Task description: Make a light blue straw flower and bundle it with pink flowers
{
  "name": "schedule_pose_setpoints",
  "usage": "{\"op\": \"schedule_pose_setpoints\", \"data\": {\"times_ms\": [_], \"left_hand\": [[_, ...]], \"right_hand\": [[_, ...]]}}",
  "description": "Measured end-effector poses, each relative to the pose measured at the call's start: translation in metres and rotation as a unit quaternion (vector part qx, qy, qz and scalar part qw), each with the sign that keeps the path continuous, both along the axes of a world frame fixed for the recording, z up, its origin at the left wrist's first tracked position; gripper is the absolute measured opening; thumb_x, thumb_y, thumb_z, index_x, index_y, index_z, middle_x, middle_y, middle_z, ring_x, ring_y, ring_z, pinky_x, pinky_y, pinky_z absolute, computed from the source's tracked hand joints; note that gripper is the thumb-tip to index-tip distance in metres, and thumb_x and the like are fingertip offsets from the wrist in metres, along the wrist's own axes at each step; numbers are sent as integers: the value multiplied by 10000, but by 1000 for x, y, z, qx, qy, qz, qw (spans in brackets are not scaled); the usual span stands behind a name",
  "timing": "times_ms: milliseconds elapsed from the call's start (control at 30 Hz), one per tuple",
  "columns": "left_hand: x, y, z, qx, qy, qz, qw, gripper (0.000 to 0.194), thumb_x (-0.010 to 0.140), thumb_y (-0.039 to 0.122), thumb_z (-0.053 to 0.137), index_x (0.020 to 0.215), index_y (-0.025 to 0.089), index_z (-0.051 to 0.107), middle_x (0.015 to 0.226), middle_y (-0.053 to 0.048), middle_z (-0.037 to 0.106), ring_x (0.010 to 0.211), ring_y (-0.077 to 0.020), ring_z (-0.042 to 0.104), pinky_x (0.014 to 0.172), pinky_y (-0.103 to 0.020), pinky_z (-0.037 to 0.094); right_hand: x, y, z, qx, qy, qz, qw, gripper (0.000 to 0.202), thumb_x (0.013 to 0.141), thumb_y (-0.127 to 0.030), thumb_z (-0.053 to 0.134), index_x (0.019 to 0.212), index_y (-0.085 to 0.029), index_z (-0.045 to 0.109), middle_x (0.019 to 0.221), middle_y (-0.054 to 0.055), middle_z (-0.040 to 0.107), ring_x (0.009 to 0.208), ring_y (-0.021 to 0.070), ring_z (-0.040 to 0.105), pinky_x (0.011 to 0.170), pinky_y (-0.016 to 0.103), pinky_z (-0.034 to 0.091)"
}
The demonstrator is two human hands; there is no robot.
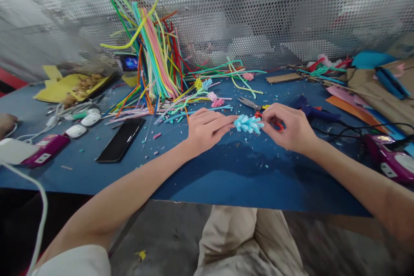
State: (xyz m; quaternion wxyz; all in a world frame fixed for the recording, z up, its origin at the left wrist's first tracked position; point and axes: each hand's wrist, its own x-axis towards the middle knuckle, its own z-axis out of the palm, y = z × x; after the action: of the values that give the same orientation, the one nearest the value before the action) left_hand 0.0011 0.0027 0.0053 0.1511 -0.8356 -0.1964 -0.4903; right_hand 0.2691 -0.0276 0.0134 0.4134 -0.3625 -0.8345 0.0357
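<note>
A light blue fuzzy piece with many short tufts (pixel 248 123) lies between my two hands, above the blue table (pixel 226 172). My left hand (pixel 208 129) pinches its left end between thumb and fingers. At its right end, the fingertips of my right hand (pixel 287 127) are closed on the piece. Scissors (pixel 249 103) with red and yellow handles lie just behind my right hand, which partly hides them. Small pink, yellow and blue fuzzy pieces (pixel 217 102) rest behind my left hand.
A tall bundle of coloured pipe cleaners (pixel 155 51) stands back left. A black phone (pixel 120 140) lies left; a dark blue glue gun (pixel 318 112) and a purple power strip (pixel 390 157) lie right. Another person's hand (pixel 7 124) shows far left.
</note>
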Motion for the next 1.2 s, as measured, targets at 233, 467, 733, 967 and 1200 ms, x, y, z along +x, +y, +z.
{"op": "schedule_pose_setpoints", "data": {"times_ms": [233,467,733,967,1200], "left_hand": [[-6,5,-2,-15,57,-15,998,197,983,353,639,1137,293,746,798,28,763,653,-84,640,663,-261,439],[-8,8,-1,-9,84,-24,996,222,973,324,656,1185,306,721,853,32,771,686,-88,632,663,-277,403],[-8,14,-4,-17,105,-37,994,249,933,267,714,1181,291,703,889,66,772,704,-76,634,698,-283,403],[-7,14,-7,-20,121,-38,992,213,974,331,654,1175,299,717,784,62,723,672,-70,618,658,-251,430],[-4,12,-7,-47,120,-36,991,157,957,358,681,1090,293,732,825,59,738,712,-79,634,685,-282,407]], "right_hand": [[11,5,3,-55,47,-4,997,86,954,-300,620,919,-273,694,894,26,746,772,193,691,702,360,548],[15,3,5,-136,116,37,983,148,946,-336,651,977,-303,791,882,12,788,774,196,735,711,351,592],[8,4,5,-142,87,85,982,74,873,-351,746,862,-285,778,870,6,778,795,185,723,746,339,580],[12,4,4,-180,78,80,977,96,907,-322,683,850,-246,698,830,11,717,720,150,642,690,320,539],[11,4,6,-153,52,76,984,118,907,-358,683,843,-261,700,830,6,735,733,160,669,702,322,547]]}}
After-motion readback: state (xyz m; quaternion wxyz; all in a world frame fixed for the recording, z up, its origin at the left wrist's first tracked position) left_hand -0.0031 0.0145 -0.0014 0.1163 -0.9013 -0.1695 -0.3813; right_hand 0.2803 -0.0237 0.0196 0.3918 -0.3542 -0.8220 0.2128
